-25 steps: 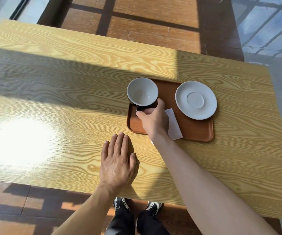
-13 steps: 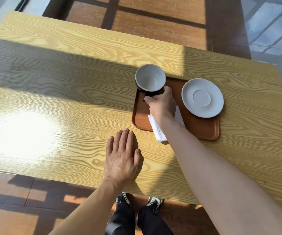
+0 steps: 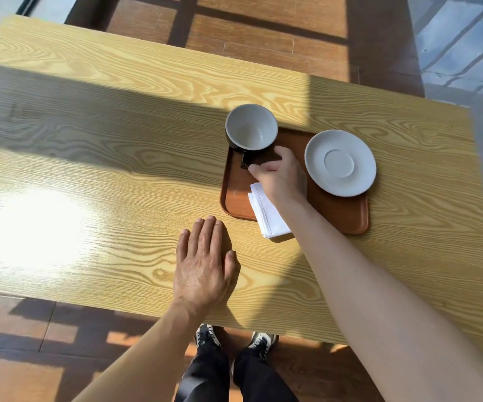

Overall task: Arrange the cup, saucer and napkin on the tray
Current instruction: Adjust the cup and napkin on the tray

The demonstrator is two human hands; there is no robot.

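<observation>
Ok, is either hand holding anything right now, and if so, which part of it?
The right hand pinches the cup by its dark handle, at the tray's far left corner. The left hand lies flat on the table, holding nothing.

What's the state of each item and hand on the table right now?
cup: upright, empty, at the tray's far left corner, right hand at its handle
saucer: empty, right side of tray
napkin: folded, partly on the tray, overhanging its near edge
tray: flat on table
right hand: fingers at the cup handle
left hand: flat on table, holding nothing
</observation>
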